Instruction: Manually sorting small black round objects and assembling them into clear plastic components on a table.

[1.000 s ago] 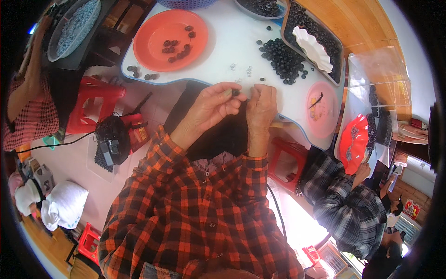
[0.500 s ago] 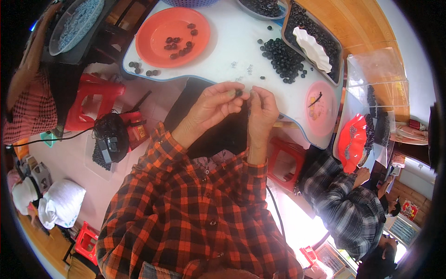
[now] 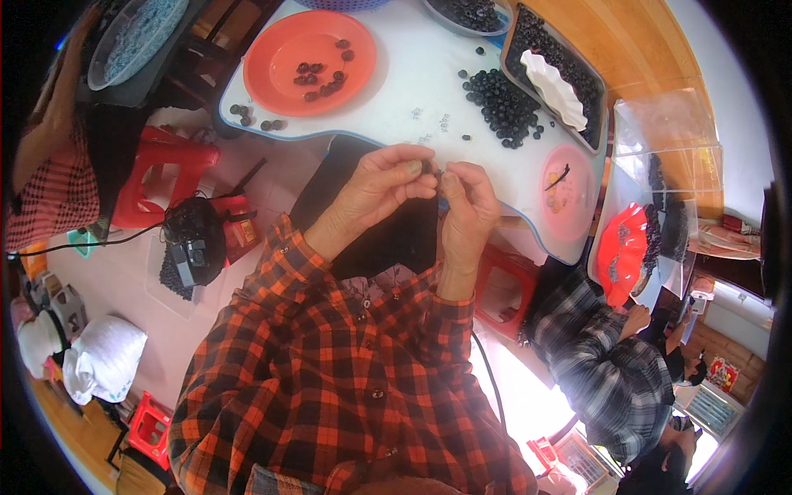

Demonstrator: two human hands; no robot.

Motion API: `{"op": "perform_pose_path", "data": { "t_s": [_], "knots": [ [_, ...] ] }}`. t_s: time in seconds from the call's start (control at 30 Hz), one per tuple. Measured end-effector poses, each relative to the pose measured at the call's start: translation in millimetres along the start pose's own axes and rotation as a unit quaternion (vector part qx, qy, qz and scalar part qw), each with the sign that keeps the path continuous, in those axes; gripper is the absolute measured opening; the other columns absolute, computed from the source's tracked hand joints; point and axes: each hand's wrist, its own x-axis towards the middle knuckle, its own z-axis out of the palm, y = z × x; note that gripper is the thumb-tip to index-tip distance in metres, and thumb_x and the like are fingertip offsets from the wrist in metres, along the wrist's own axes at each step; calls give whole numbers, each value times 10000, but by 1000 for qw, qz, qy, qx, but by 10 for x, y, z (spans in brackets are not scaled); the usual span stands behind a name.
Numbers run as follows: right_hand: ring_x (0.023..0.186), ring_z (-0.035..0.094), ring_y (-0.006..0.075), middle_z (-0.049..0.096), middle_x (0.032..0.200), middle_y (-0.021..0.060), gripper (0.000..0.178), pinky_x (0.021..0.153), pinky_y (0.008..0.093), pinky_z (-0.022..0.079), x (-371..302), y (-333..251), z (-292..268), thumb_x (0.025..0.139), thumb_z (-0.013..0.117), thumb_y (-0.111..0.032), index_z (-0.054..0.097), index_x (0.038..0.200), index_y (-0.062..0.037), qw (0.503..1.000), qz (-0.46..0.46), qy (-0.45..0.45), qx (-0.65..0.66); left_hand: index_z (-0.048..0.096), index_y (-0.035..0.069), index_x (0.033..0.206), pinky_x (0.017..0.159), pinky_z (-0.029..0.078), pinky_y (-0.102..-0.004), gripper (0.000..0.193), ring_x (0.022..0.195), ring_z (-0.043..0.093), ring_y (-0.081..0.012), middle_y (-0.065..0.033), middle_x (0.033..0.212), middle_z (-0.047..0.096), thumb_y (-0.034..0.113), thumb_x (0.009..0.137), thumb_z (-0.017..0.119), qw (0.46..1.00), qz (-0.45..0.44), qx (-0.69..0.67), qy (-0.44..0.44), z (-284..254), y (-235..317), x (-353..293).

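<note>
Both hands raised just off the near edge of the white counter point(image 3: 429, 74), meeting fingertip to fingertip over the lap. Left hand point(image 3: 381, 183) curled, thumb and forefinger pinched nearly closed on a small dark berry point(image 3: 428, 167); too small to tell more than its round, dark shape. Right hand point(image 3: 469, 202) brought in from the other side, fingers point(image 3: 450, 183) closed to a tip and touching or just beside the same berry, seemingly picking at it, which would explain holding it up close rather than working on the counter. Cannot tell whether the right fingers grip anything of their own.

Toward the far left corner of the counter, an orange plate point(image 3: 285, 37) with a handful of dark berries near its middle, likely kept apart from the rest; a few loose ones just beside it at the left edge. Toward the far right, a loose heap of dark berries point(image 3: 503, 107) within easy reach of the right hand, next to a dark tray point(image 3: 516, 49) full of the same, with a white scalloped dish point(image 3: 554, 87) lying on top. At the right edge, a pink plate point(image 3: 565, 194) holding a thin dark stalk and pale scraps, seemingly a spot for waste.

Off the counter's right, another person in a grey checked shirt point(image 3: 606, 371); off its left, a red stool point(image 3: 161, 169).
</note>
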Motion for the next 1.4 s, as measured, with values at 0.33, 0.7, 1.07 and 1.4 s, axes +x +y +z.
{"op": "perform_pose_path", "data": {
  "t_s": [0.33,0.7,1.07,1.4],
  "knots": [
    [861,568,89,587,963,21,128,759,212,469,-14,-37,77,853,727,15,715,978,-10,999,-45,-28,-12,601,-59,1199,843,598,-334,256,981,674,-214,-150,1091,656,28,958,593,1000,8,10,-8,-27,-17,-5],
    [869,566,91,586,975,25,145,748,213,471,-13,27,48,833,747,13,723,973,-16,997,-47,-24,-51,624,-44,1170,851,582,-320,230,932,674,-191,-131,1064,666,21,950,606,998,19,55,14,16,-10,-17],
    [853,582,88,601,990,26,169,743,207,482,-24,-15,48,851,729,11,721,1017,-21,994,-64,-33,-77,619,-55,1172,854,579,-325,240,917,675,-195,-138,1049,667,25,945,613,999,14,29,11,-26,-51,-3],
    [845,612,88,614,999,48,113,739,207,497,-24,-25,33,887,658,48,691,992,23,999,-8,-27,-32,620,-67,1171,833,589,-322,236,917,681,-210,-155,1058,665,7,947,598,999,2,49,17,14,-38,-10]
  ]
}}
